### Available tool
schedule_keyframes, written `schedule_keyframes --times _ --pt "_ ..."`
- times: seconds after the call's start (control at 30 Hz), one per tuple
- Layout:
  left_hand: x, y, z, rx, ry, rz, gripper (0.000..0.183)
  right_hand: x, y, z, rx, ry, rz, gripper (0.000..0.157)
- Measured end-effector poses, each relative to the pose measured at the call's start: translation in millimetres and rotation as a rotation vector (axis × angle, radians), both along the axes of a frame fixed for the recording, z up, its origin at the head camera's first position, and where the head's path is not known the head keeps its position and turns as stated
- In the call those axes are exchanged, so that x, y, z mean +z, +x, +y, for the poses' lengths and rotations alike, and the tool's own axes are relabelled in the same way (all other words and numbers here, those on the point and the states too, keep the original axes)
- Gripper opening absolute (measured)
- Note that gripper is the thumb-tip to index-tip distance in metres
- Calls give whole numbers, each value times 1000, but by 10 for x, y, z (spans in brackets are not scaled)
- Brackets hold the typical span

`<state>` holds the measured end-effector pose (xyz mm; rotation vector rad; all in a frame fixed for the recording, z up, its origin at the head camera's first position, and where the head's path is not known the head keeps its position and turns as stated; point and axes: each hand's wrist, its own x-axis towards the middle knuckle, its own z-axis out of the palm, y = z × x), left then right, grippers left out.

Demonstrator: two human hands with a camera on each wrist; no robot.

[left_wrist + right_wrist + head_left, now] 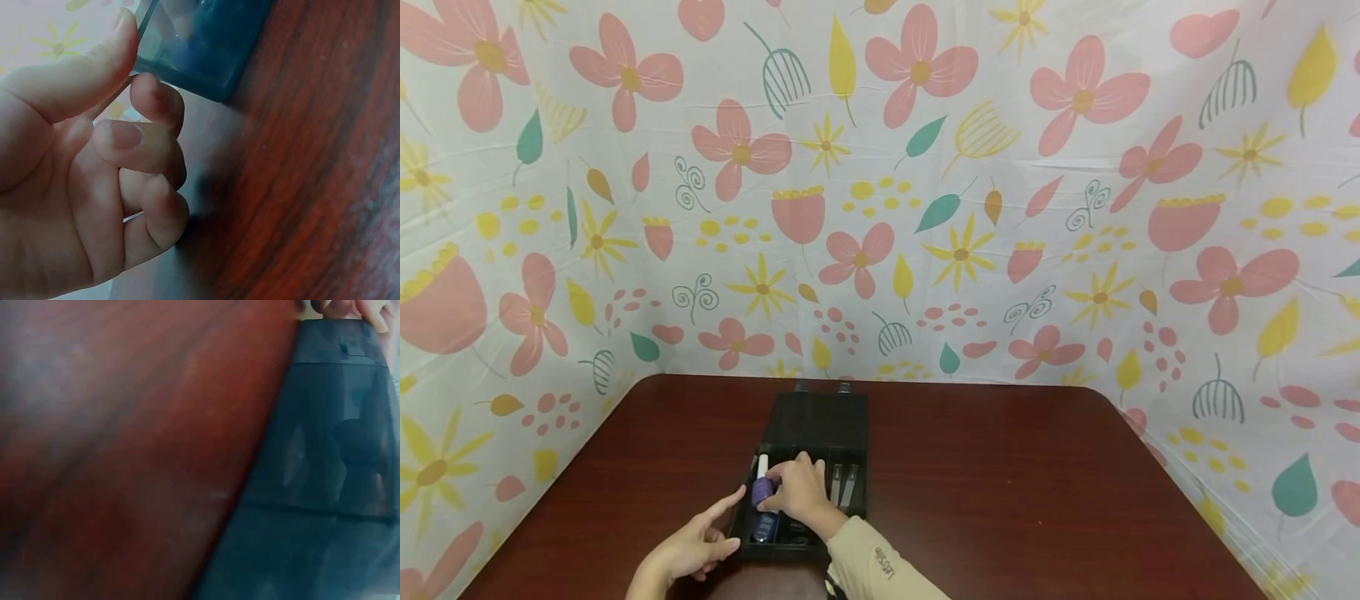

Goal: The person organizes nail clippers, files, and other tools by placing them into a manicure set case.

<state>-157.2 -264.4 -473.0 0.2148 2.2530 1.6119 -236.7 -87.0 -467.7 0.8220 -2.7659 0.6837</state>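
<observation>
A black case (815, 421) lies open on the table, its lid folded back. My right hand (803, 492) reaches into the left part of the case, thumb and fingertips pinching a purple nail polish bottle (762, 491) with a white cap. Just in front of it in the same compartment is a dark blue nail polish bottle (766, 527). At the case's front left, my left hand (688, 542) holds the side and corner between thumb and finger. The left wrist view shows the other fingers (165, 209) curled below that corner. My right hand hides the middle of the case.
Two metal nail clippers (850, 487) sit in the right compartment. Two latches (844, 387) stick out past the lid's far edge. The dark wood table (1000, 492) stretches to both sides, with a flower-printed cloth (962, 250) hanging behind and beside it.
</observation>
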Motion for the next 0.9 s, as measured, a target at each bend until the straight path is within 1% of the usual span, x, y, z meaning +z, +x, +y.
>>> schedule_keyframes --times 0.03,0.1,0.2,0.27,0.4,0.53,0.63,0.7,0.77,0.9 --pt "-3 1 -2 1 -2 -3 74 3 -4 -4 -3 39 14 47" --pt "-7 1 -4 4 -8 -6 74 12 -10 3 8 55 -8 53" --pt "-8 1 -4 6 -12 -3 74 11 -38 41 42 -4 -69 61" --pt "-7 -6 -8 4 -10 -5 74 16 -56 66 65 -61 -109 61" --pt "-9 -18 -20 2 -12 -12 75 43 -86 122 96 -127 -126 60" --pt "-17 -22 -35 -17 2 9 75 55 -107 195 133 -177 -147 58" --pt "-26 -26 -39 -32 29 38 74 47 -120 255 179 -233 -151 55" --pt "-31 -30 -38 -37 38 54 74 36 -128 295 211 -254 -130 52" --pt "-30 -32 -37 -35 45 71 73 34 -135 341 237 -263 -109 50" --pt "-18 -5 -47 -15 54 100 73 40 -137 429 263 -270 -67 47"
